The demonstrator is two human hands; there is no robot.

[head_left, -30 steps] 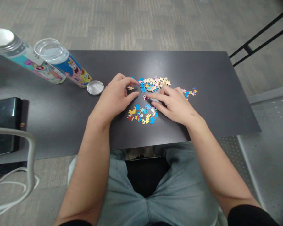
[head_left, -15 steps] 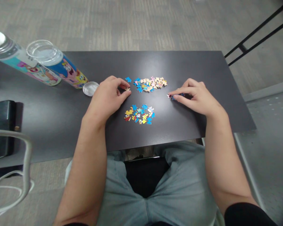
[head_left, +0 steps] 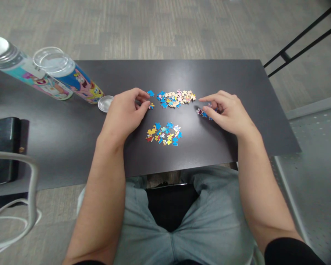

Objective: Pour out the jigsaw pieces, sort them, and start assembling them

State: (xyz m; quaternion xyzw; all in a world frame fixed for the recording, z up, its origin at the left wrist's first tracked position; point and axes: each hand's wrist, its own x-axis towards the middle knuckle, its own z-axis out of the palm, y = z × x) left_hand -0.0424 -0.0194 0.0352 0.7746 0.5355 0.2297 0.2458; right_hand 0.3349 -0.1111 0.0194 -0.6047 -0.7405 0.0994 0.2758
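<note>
My left hand [head_left: 127, 112] is open, thumb and index finger a little apart. A small multicoloured puzzle piece [head_left: 152, 106] lies by the thumb tip, and a blue piece [head_left: 150, 93] sits just beyond the fingers. My right hand [head_left: 227, 110] is open, its index finger stretched toward the far pile of puzzle pieces [head_left: 179, 97], which shows many tan backs among blue ones. Under the right thumb is a small cluster of blue and dark pieces [head_left: 202, 113], partly hidden by the hand. A nearer group of colourful pieces [head_left: 165, 134] lies spread between the forearms.
Two clear-topped printed canisters [head_left: 84, 82] [head_left: 38, 79] stand at the left of the dark table [head_left: 209, 147]. Beside them lies a round clear lid [head_left: 105, 103]. A black case [head_left: 2, 151] and a white cable [head_left: 31, 191] are at the far left.
My left fingers have parted from a tan-backed piece, and a coloured piece now shows there. My right fingers have spread off the small cluster, the index finger reaching toward the far pile.
</note>
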